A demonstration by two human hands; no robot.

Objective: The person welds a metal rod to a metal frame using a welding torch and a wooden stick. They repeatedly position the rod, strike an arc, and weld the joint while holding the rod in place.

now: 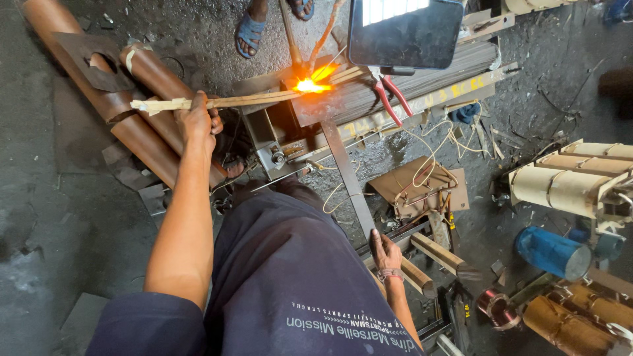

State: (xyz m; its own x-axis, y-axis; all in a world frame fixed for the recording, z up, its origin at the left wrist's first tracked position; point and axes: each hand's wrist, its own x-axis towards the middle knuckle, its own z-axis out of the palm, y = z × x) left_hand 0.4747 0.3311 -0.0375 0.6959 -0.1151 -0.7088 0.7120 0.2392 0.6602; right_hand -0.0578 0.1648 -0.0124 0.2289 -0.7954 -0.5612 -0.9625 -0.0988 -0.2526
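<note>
Our left hand (198, 120) is closed around the wrapped end of a bundle of flat metal strips (257, 99) in the upper middle of the frame; we think we hold it far from the glowing joint (310, 84) because the heat there is strong; the far end lies on the steel counter (369, 92), which keeps the strips level under the flame. Another person's torch (295, 46) comes down from the top edge, beside a sandalled foot (250, 33). Our right hand (384, 254), lower right of centre, rests with bent fingers on a wooden bar (415, 277), probably for balance; whether it really clasps the bar we cannot tell. Red-handled pliers (390, 97) lie on the counter just right of the glow.
</note>
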